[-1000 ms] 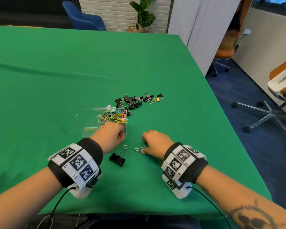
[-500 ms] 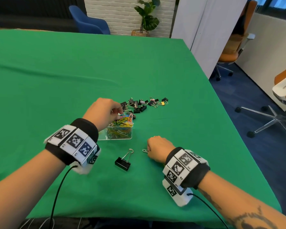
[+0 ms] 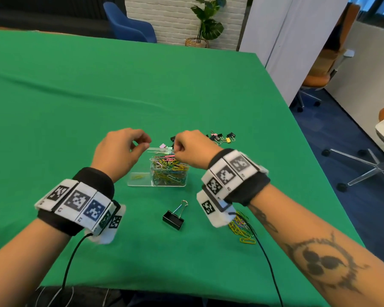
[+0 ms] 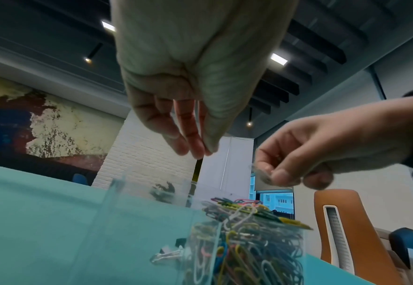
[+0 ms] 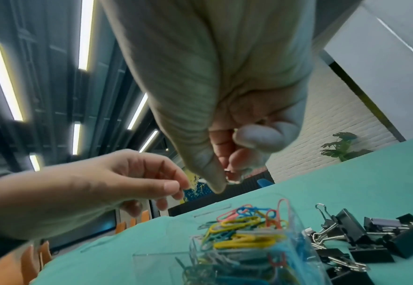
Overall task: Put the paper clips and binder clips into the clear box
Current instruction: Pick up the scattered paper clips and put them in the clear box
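1. Now both hands hang above the clear box; half a second ago the right hand lay low on the worktop by a paper clip, and it has since risen to the box.
2. Right hand: fingers curled, thumb and fingertips pinching a small silvery paper clip just over the heap in the box. Clip looks blurred in the wrist views.
3. Left hand: fingers loosely curled, tips close together over the box's left part; nothing plainly held. It was lower, at the box rim, earlier.
4. Box stands mid-worktop, right compartment heaped with coloured paper clips above the rim; left compartment nearly bare, a yellow clip on its floor.
5. One black binder clip lies alone nearer the person than the box, handles up, same place as before.
6. More binder clips, mostly black, one yellow and one pink, lie in a cluster beyond the box, partly hidden by the right hand.
7. Loose pile of coloured paper clips lies on the worktop under the right wrist; uncovered since that hand rose.
8. Writing: wristbands carry black-and-white square marker codes; small letters under them too tiny to read. No brand visible.
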Demonstrator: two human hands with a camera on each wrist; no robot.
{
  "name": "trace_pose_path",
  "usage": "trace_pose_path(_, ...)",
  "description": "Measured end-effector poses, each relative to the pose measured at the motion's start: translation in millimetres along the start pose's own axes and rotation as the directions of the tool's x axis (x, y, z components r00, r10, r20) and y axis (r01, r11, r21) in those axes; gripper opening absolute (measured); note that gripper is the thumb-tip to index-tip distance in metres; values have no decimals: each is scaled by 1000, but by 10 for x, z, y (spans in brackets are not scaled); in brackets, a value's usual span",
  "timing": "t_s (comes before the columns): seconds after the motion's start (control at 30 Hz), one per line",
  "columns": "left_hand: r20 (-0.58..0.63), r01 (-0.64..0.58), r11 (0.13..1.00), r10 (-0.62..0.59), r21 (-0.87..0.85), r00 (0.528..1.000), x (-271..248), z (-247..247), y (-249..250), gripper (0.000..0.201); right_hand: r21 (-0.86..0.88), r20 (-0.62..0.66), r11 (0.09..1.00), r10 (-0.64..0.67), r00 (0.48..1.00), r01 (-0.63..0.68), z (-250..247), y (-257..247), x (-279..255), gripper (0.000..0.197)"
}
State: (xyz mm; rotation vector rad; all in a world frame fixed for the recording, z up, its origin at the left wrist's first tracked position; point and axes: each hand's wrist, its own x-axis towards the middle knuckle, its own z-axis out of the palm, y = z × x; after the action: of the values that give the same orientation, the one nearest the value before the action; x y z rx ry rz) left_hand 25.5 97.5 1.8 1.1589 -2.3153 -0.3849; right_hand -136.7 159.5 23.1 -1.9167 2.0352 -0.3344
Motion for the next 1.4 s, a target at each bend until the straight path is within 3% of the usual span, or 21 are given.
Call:
trace_pose_path(0.17, -31, -17, 1000, 16, -23, 999, -35, -54, -4, 11, -15, 38, 1000, -23, 999, 24, -24, 43, 119, 23)
trace_pose_path(0.3, -73, -98, 995, 97, -14, 993, -102, -40, 105, 12, 138, -171, 989, 79, 982, -56, -281, 410, -173, 19)
trace_pose_path(0.4, 50, -207, 978, 207, 11, 977, -199, 104, 332, 11, 47, -166, 982, 189, 968, -184, -286, 813, -543, 13)
trace_pose_path(0.47, 279, -278, 960, 258, 35, 925, -256, 297, 526, 15, -70, 3, 962, 266, 964, -265, -132, 1034, -777, 20)
trace_pose_path(0.57, 614, -368, 922, 221, 122, 758, -305, 660, 807, 29, -128, 293, 954, 299, 908, -273, 158, 1200, -1011, 71)
trace_pose_path(0.67, 729, -388, 905, 145, 176, 669, -323, 932, 963, 43, -81, 374, 961, 276, 886, -265, 315, 1189, -1144, 96)
trace_pose_path(0.77, 767, -406, 883, 88, 235, 635, -299, 1049, 1008, 47, -133, 233, 915, 402, 886, -380, 414, 1075, -1310, 90)
trace_pose_path(0.83, 771, -402, 886, 84, 233, 631, -265, 1086, 1019, 41, -149, 198, 875, 483, 853, -461, 490, 982, -1426, 77)
trace_pose_path(0.9, 780, -378, 906, 95, 190, 619, -226, 1109, 1030, 33, -120, 200, 853, 523, 829, -509, 564, 917, -1504, 66)
trace_pose_path(1.03, 790, -300, 953, 162, 30, 592, -189, 1173, 1111, 28, -7, 124, 837, 544, 830, -547, 647, 909, -1453, 52)
trace_pose_path(1.17, 755, -280, 957, 237, -74, 611, -217, 1235, 1182, 27, 118, 28, 844, 524, 851, -524, 664, 967, -1319, 42)
trace_pose_path(1.27, 729, -325, 945, 253, -44, 636, -161, 1182, 1151, 30, 143, -9, 836, 537, 844, -530, 628, 1032, -1368, 48)
trace_pose_path(1.33, 773, -370, 929, 214, 28, 597, -105, 1133, 1132, 46, 113, 15, 837, 538, 843, -536, 630, 1052, -1429, 57)
trace_pose_path(1.4, 854, -405, 910, 144, 83, 499, -73, 1132, 1138, 75, 72, 48, 846, 527, 849, -529, 646, 1038, -1436, 61)
